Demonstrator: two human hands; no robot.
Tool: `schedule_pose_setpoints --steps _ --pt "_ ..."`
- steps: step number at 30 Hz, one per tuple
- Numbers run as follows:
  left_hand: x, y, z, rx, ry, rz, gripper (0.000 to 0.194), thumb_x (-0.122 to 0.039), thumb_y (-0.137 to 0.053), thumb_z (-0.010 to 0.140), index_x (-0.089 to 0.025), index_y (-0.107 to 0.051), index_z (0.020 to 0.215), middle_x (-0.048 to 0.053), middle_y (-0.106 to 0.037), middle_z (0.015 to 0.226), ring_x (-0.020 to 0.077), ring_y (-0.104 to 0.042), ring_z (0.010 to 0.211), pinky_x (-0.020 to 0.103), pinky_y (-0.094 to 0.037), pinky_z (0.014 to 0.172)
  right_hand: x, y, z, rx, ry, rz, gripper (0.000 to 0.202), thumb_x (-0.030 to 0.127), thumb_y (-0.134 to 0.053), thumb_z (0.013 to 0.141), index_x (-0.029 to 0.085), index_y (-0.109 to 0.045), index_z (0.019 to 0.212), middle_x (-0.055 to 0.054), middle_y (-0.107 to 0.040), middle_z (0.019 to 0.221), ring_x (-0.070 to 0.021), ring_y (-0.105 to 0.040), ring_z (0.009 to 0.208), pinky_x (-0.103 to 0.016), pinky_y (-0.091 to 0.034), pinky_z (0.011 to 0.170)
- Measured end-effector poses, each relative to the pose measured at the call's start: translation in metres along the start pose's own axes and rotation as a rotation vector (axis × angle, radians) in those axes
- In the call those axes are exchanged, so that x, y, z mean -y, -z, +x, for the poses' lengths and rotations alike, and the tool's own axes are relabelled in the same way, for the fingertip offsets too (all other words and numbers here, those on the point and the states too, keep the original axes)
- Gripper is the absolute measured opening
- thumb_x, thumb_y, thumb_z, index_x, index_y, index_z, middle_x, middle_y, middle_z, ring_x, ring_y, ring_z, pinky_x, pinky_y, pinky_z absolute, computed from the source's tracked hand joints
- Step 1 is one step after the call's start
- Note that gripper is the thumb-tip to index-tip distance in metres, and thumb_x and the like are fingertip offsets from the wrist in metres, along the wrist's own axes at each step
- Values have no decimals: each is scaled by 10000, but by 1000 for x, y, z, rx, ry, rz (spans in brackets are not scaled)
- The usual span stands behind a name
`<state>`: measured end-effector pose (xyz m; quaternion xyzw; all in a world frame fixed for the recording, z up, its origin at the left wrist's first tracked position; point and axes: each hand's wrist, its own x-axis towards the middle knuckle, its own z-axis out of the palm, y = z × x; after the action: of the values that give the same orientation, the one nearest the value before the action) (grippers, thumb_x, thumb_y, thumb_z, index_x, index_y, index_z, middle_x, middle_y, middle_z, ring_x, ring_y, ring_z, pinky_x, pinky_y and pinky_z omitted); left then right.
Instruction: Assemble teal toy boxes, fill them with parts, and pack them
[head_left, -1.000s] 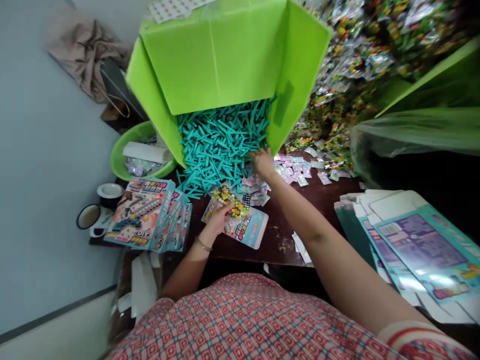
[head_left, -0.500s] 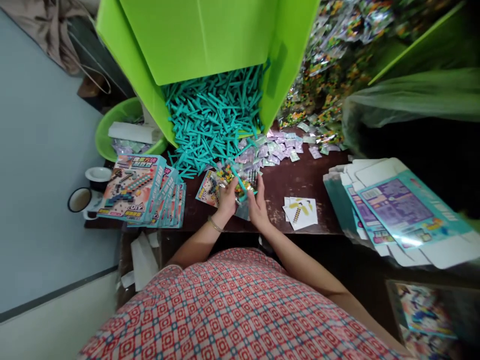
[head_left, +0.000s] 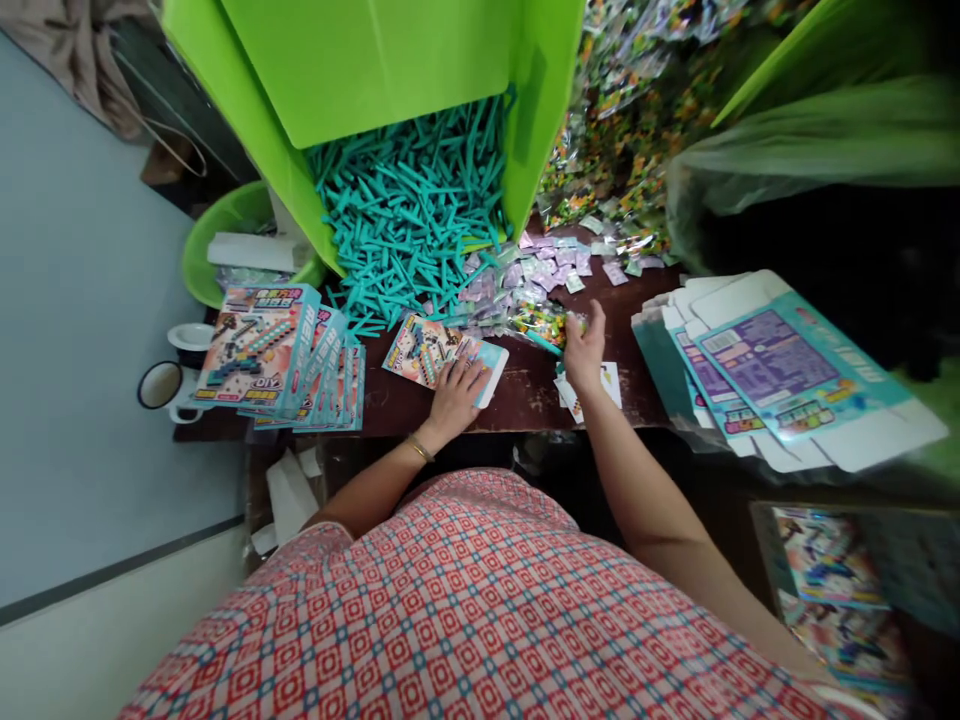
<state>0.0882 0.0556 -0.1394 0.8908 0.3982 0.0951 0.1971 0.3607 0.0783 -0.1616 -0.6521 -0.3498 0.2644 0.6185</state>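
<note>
My left hand (head_left: 456, 392) lies with its fingers spread over a printed toy box (head_left: 420, 350), whose pale teal and white flap end (head_left: 492, 368) shows past the fingers. My right hand (head_left: 585, 345) is open, fingers apart, above a few white picture cards (head_left: 611, 380) at the table edge. Just left of it lies a clear bag of orange, green and yellow pieces (head_left: 541, 322), with a teal stick (head_left: 544, 343) along its near side. Nothing shows between the right fingers, though their far side is hidden.
A green bin (head_left: 551, 120) spills teal sticks (head_left: 412, 230) onto the table. Small pale sachets (head_left: 551, 268) lie beside it. Stacked printed boxes (head_left: 255, 345) and an enamel mug (head_left: 161, 385) stand left; flat cartons (head_left: 780, 350) lie right, before a plastic-lined container (head_left: 810, 170).
My hands have come apart. The bag and teal stick they held now lie on the table. My right hand moved right toward the cards; my left came down flat on the box.
</note>
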Motion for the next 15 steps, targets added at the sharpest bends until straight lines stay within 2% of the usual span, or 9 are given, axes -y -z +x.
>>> schedule_pose_setpoints --steps 1,3,5,7,9,10,12,14,15 --pt "2 11 2 -70 -2 -56 475 -196 -645 945 -207 -677 1419 143 -622 1551 360 -466 1552 560 -351 1289 7 1 7 -37 35 -48 636 608 -636 915 189 -544 1384 -187 -521 1549 -295 -462 1454 -561 -301 1290" --pt "5 43 5 -258 11 -221 359 -249 -580 1006 -204 -731 1329 133 -713 1430 336 -615 1412 513 -458 1202 32 -1 17 -65 138 -94 588 609 -638 925 210 -573 1351 -162 -584 1483 -285 -524 1400 -559 -343 1272" --pt "10 85 4 -422 78 -415 309 -343 -564 1047 -207 -770 1234 112 -779 1291 307 -716 1228 468 -532 1095 69 -3 20 9 343 -79 520 606 -631 964 243 -598 1335 -111 -650 1386 -261 -612 1293 -524 -458 1192" --pt "15 122 2 -456 189 -614 263 -391 -647 1023 -202 -799 1124 79 -815 1116 276 -745 1066 411 -563 994 110 -8 17 135 633 -82 492 592 -642 997 255 -608 1354 -79 -700 1281 -243 -684 1152 -464 -558 1060" --pt "20 143 3 -371 311 -832 227 -391 -746 968 -173 -806 995 56 -801 933 243 -731 934 356 -564 901 146 -18 9 344 904 -175 482 563 -651 1026 261 -607 1399 -72 -727 1242 -231 -716 1059 -399 -598 926" --pt "22 146 5 -319 365 -946 226 -382 -776 948 -159 -797 921 48 -777 850 223 -713 868 330 -558 848 160 -25 4 482 1014 -256 466 552 -641 1041 268 -611 1409 -71 -738 1231 -227 -724 1032 -370 -601 864" --pt "23 140 13 -262 450 -1164 269 -356 -779 950 -149 -751 780 33 -713 719 180 -649 741 287 -528 738 176 -43 -10 776 1176 -436 432 554 -564 1085 272 -627 1405 -72 -752 1201 -220 -729 976 -336 -587 769" --pt "21 124 20 -300 510 -1330 310 -298 -768 955 -157 -694 689 15 -652 638 152 -581 661 267 -494 666 178 -61 -24 1002 1239 -540 460 581 -462 1116 261 -633 1398 -74 -754 1155 -211 -721 911 -328 -576 730" --pt "19 117 23 -349 531 -1384 308 -259 -776 942 -160 -677 668 6 -634 619 145 -564 645 262 -484 652 175 -69 -29 1061 1225 -551 487 602 -428 1119 257 -631 1397 -73 -750 1142 -209 -717 901 -335 -581 742"
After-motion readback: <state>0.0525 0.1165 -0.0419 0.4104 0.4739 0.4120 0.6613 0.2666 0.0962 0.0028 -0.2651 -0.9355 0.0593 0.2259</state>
